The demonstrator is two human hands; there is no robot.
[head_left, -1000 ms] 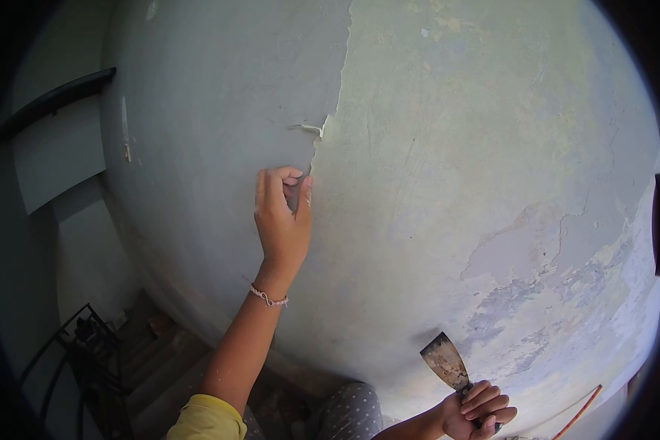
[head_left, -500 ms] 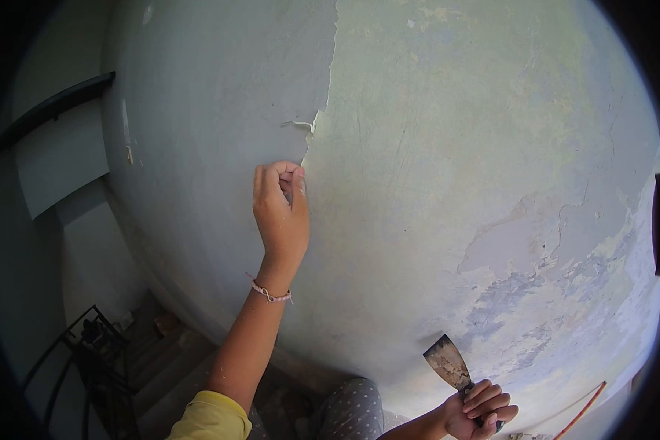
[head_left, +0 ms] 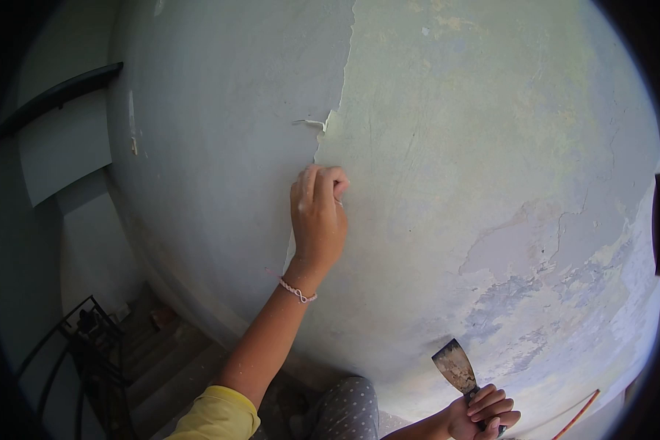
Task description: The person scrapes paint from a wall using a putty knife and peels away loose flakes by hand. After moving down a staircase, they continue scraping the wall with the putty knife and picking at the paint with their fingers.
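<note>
My left hand (head_left: 320, 213), with a braided bracelet at the wrist, is at the wall just below a torn flap of paint (head_left: 321, 125). Its fingers are curled together at the broken paint edge; what they pinch, if anything, is hidden. Grey paint (head_left: 220, 147) covers the wall to the left of this edge, and a pale greenish surface (head_left: 447, 147) shows to the right. Low on the right, my right hand (head_left: 484, 415) is closed round the dark handle of a scraper (head_left: 456, 365). The scraper's stained blade points up and left.
Stairs (head_left: 176, 367) and a dark metal railing (head_left: 88, 330) lie below on the left. A dark handrail (head_left: 66, 92) runs along the upper left. At the lower right is an orange strip (head_left: 579, 412). A knee in dotted trousers (head_left: 348, 407) shows at the bottom.
My left hand has moved right across the paint edge and turned, its back now facing me. A stretch of paint edge now shows beside the wrist. The scraper has shifted slightly in view.
</note>
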